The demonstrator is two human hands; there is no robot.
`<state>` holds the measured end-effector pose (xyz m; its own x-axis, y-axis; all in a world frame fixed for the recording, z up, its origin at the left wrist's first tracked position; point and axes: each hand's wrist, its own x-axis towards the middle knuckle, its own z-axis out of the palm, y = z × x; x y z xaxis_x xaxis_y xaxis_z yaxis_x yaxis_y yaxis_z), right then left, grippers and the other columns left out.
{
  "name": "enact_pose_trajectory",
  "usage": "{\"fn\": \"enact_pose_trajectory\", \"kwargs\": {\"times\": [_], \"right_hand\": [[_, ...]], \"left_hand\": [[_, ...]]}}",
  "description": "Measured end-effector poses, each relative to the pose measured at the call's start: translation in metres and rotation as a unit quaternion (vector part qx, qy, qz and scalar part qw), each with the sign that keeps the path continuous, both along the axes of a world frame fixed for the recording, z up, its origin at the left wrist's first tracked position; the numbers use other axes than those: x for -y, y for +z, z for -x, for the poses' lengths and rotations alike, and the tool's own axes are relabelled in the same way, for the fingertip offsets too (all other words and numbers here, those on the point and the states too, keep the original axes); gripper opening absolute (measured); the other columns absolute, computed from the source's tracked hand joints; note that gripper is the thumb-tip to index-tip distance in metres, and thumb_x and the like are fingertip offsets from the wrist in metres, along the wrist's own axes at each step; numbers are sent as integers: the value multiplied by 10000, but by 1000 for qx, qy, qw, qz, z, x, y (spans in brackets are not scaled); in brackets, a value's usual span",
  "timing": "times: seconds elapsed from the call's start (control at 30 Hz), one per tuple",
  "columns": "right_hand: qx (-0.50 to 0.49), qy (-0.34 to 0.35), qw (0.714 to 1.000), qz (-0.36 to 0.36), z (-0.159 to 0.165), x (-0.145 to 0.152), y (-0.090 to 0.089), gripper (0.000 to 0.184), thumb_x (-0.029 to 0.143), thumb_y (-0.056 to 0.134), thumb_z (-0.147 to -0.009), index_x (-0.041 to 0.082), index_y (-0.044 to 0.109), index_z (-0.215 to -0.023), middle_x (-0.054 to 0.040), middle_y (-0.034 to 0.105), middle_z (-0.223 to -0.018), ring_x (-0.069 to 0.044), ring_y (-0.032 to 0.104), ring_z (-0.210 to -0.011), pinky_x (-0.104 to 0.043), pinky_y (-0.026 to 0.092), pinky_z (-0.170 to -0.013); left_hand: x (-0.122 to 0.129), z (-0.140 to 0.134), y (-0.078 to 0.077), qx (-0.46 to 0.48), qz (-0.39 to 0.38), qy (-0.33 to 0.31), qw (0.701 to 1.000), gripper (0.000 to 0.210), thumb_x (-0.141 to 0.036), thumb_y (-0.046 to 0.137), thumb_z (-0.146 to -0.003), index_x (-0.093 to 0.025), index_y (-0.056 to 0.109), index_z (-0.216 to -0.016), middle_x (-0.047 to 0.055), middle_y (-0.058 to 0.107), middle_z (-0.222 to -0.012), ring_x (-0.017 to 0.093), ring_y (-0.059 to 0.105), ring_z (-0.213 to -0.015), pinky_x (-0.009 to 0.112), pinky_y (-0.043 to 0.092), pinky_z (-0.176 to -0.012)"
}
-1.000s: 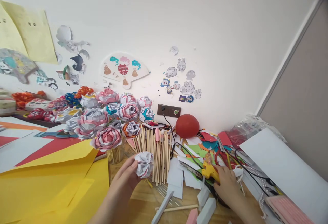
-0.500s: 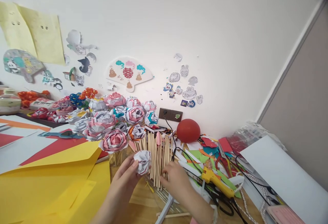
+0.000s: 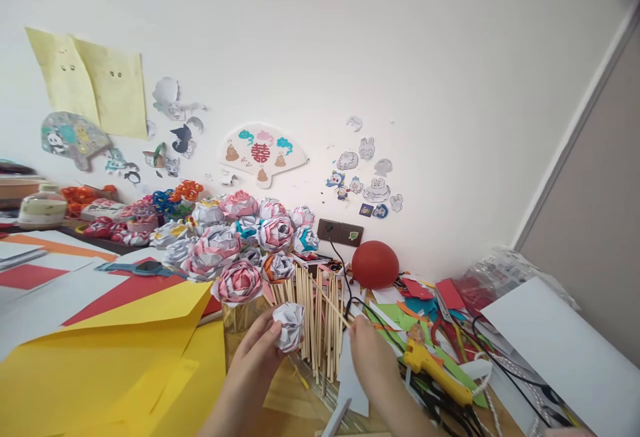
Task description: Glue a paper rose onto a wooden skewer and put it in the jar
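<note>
My left hand is closed on a crumpled, folded white paper flower, thumb on its near side. My right hand pinches the near end of a thin wooden stick, which slants up and left across a standing row of wooden sticks. That row stands between and just beyond my hands. Behind my left hand a heap of finished paper flowers in pink, white, blue and orange rises, partly over a gold box.
Yellow paper sheets cover the left front. To the right lie a yellow glue gun, black cords, scissors and coloured paper scraps. A red balloon rests near the wall socket. A large white sheet leans at far right.
My right hand has drawn one stick out of the row and moved slightly right, tilting it. My left hand keeps the paper flower. The camera view has turned slightly left.
</note>
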<state>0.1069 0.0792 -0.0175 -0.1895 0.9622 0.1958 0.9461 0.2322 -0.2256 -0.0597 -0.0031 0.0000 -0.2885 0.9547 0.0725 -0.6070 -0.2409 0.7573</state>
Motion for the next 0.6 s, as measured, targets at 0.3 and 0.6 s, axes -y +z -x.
{"fn": "enact_pose_trajectory", "kwargs": {"times": [0.3,0.6], "right_hand": [[-185,88,973,-105,-102,11,-14,287,346,338,-870,203,581,-923,-61,670,-838,-198,639,-764,-249,494,-621],[-249,159,934,-199,-141,45,-21,148,319,538,-803,216,639,-771,-22,644,-690,-154,623,-618,-190,505,-532]], "left_hand": [[-5,2,-5,-1,2,12,1000,287,-316,712,-656,-180,658,-902,60,655,-921,206,581,-841,297,475,-728],[-10,-5,-21,-33,26,-40,998,336,-349,765,-590,-195,677,-876,39,658,-829,147,575,-708,258,468,-665]]}}
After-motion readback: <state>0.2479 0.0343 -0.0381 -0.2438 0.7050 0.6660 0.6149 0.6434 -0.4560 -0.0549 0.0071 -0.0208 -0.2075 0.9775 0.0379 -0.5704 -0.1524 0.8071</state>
